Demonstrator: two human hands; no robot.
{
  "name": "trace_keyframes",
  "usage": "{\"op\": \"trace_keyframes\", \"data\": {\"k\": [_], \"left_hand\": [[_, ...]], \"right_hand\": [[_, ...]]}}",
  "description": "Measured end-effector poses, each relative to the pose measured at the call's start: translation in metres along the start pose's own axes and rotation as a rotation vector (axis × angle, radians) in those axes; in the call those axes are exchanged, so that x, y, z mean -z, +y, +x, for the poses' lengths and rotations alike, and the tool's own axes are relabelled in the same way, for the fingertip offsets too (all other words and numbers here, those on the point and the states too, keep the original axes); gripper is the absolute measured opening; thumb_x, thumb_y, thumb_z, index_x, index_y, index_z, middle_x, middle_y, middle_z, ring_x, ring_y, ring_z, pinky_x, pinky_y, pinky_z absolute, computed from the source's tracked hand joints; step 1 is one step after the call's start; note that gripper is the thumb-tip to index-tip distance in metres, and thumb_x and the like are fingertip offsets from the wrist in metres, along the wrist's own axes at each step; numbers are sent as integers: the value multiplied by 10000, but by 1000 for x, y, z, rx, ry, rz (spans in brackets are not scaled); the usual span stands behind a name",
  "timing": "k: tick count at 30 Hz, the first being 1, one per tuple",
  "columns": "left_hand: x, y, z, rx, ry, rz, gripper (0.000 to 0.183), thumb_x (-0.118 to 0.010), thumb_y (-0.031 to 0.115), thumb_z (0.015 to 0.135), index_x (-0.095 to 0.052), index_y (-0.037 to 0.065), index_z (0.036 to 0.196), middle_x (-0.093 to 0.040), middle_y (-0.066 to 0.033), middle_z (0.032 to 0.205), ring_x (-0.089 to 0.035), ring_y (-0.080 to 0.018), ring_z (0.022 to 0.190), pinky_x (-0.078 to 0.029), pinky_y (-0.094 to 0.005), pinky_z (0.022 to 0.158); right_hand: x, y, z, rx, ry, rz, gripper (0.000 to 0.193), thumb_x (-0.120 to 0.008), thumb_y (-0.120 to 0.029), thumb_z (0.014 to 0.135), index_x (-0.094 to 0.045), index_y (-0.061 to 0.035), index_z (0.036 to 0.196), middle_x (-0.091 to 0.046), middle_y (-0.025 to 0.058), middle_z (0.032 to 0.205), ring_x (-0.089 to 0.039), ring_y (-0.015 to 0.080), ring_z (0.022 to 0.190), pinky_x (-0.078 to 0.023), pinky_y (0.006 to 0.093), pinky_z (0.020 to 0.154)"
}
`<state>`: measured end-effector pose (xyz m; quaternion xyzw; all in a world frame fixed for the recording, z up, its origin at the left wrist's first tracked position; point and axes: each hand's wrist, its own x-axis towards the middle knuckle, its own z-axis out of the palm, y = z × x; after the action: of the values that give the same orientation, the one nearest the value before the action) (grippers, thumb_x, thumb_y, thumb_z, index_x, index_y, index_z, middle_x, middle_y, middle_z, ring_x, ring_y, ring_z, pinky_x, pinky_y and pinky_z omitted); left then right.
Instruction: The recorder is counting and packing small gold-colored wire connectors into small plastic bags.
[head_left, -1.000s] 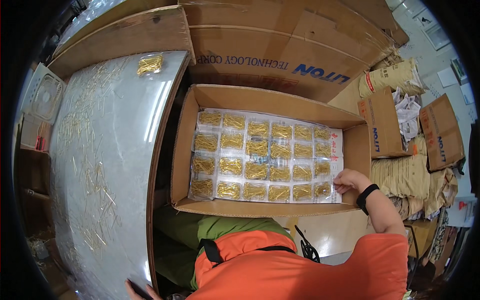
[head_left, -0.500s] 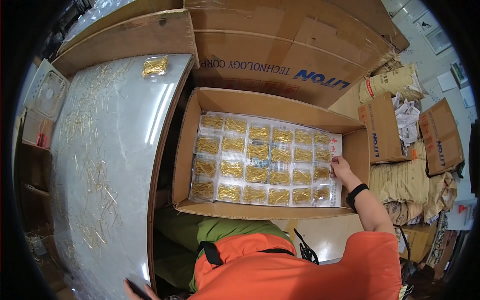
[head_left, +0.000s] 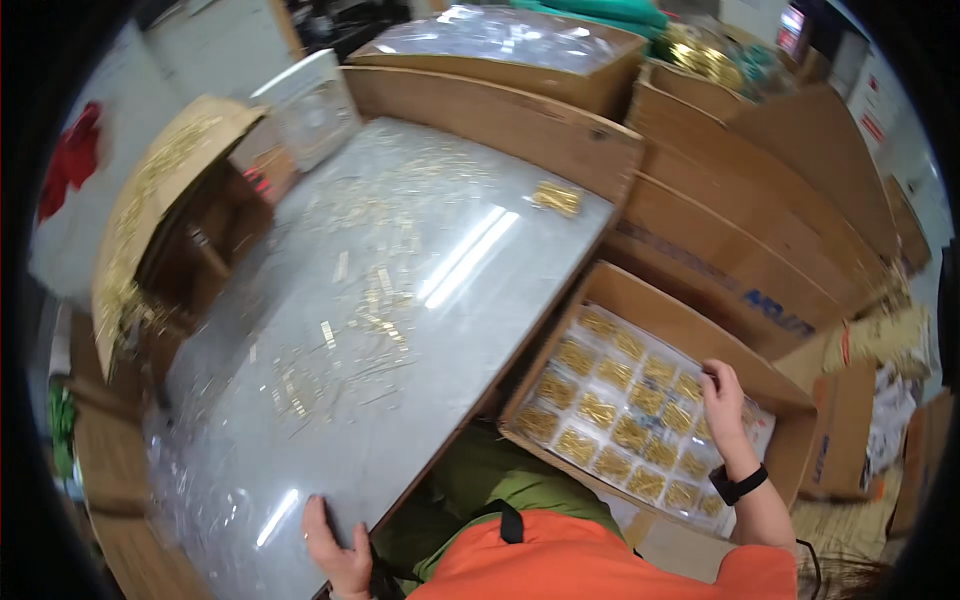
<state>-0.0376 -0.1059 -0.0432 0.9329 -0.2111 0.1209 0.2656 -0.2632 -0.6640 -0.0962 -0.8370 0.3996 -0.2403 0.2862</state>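
My left hand (head_left: pixel 337 550) rests on the grey tabletop (head_left: pixel 345 450) near its front edge, thumb and fingers apart, holding nothing. Over a cardboard box (head_left: pixel 782 378) on the right is my right hand (head_left: pixel 722 400), wearing a black wristband. Its fingers are bent with a gap at the thumb, and nothing shows between them. Beneath it, rows of small clear packs (head_left: pixel 630 434) full of gold-coloured wire pins cover the box's inside. Part of that layer is hidden by my hand and wrist. One similar pack (head_left: pixel 556 198) lies at the table's far right corner.
Loose gold pins (head_left: pixel 385 310) are scattered over the table. A wooden board (head_left: pixel 500 105) edges its far side, with a carton of clear plastic (head_left: pixel 500 40) behind. More pins lie on a cardboard piece (head_left: pixel 165 180) at left. Large cartons (head_left: pixel 740 240) stand beyond the box.
The view has swung left, bringing more of the table and my left hand into sight. My right hand has moved from the right edge of the packs toward their far right part.
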Motion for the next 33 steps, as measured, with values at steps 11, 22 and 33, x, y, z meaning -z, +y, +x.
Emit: {"op": "trace_keyframes", "data": {"k": [11, 22, 33], "left_hand": [[-1, 5, 7, -15, 125, -12, 594, -797, 149, 812, -577, -47, 1328, -602, -259, 1326, -555, -453, 1277, -445, -503, 1098], [5, 4, 8, -79, 11, 30, 610, -713, 206, 916, -498, -97, 1399, -484, -264, 1462, -431, -444, 1396, -351, -539, 1173], [4, 3, 11, -72, -72, 143, 699, -661, 302, 965, -416, -119, 1466, -396, -296, 1548, -359, -446, 1465, -269, -567, 1213]], "right_hand": [[-200, -320, 107, 970, -591, -34, 630, -650, -431, 985, -486, -94, 1492, -323, 230, 1623, -284, 465, 1495, -303, 503, 1220], [-226, -339, -45, 1221, -624, -310, 695, -545, -514, 1004, -429, -103, 1552, -312, 240, 1631, -250, 525, 1495, -205, 655, 1202], [-232, -361, -96, 1016, -494, 134, 576, -602, -382, 1012, -504, -50, 1472, -422, 212, 1565, -338, 463, 1463, -261, 590, 1203]]}}
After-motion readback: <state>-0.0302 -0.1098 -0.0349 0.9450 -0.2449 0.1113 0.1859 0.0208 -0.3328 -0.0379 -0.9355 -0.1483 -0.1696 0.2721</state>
